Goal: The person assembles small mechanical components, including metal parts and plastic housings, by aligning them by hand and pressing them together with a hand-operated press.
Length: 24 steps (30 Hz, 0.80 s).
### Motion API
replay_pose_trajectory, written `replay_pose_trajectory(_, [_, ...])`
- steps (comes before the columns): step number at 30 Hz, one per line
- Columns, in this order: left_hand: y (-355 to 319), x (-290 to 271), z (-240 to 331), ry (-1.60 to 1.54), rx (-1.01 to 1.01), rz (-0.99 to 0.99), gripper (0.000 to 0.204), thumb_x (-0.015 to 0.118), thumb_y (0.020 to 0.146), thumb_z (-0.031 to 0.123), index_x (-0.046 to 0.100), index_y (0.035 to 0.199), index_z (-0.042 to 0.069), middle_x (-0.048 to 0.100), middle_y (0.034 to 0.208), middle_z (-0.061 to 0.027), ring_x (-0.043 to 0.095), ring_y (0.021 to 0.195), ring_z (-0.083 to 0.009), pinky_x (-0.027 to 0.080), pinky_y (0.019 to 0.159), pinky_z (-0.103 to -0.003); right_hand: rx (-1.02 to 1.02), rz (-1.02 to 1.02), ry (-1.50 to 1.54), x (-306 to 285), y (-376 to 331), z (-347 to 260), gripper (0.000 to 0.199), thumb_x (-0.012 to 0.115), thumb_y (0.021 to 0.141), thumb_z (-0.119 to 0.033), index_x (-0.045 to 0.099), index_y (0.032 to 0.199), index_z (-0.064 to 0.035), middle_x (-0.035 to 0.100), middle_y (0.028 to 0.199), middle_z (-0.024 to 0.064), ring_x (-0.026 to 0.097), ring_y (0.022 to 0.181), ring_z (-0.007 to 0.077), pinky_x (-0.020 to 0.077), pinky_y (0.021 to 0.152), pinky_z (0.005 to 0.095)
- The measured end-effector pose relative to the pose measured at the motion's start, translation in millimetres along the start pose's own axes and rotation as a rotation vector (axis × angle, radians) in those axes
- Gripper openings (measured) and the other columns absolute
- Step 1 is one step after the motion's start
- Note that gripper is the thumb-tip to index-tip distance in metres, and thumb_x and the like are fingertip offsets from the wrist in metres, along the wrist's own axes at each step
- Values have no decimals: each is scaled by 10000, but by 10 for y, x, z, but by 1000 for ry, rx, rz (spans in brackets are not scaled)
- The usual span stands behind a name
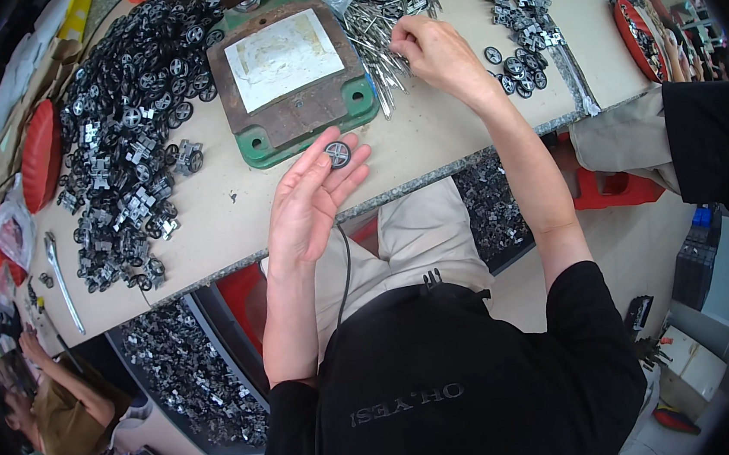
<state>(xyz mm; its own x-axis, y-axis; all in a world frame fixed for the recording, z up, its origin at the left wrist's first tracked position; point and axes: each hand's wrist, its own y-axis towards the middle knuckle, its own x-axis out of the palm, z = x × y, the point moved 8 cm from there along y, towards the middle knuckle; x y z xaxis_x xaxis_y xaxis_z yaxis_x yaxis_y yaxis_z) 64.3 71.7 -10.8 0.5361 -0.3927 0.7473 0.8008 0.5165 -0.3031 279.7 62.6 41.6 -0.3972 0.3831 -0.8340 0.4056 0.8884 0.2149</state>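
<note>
In front of the press base, my left hand (313, 189) is palm up, with a small black toy wheel (338, 154) held between the thumb and fingers. The wheel's silver spokes face up. My right hand (434, 51) is at the right edge of a heap of thin metal pins (374, 43), its fingertips pinched together. Whatever is between those fingertips is hidden. Between the heap and the wheel pile stands the green press base (258, 147), bearing a brown metal plate with a white pad (285, 58).
A large pile of black wheels and grey parts (134, 118) covers the left of the table. Several wheels (522, 71) lie at the right. A long metal tool (61, 280) rests near the left edge. Bins of parts (190, 364) stand below. Other people sit at both sides.
</note>
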Motion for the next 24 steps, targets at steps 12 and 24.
replay_pose_trajectory(12, [22,15,-70,-5,-30,11,402,439,915,111,367,1272,-59,496,1206,-213,500,1129,-315,449,946,-388,261,-102,756,40,-277,-127,171,580,850,-114,592,980,-3,654,821,56,572,666,58,435,524,195])
replay_pose_trajectory(24, [5,101,-62,-55,-50,-44,402,417,937,121,345,1285,-67,503,1201,-169,532,1093,-266,449,946,-386,136,-205,1163,397,-709,-663,121,588,844,-53,580,933,28,619,816,45,589,735,79,491,618,200])
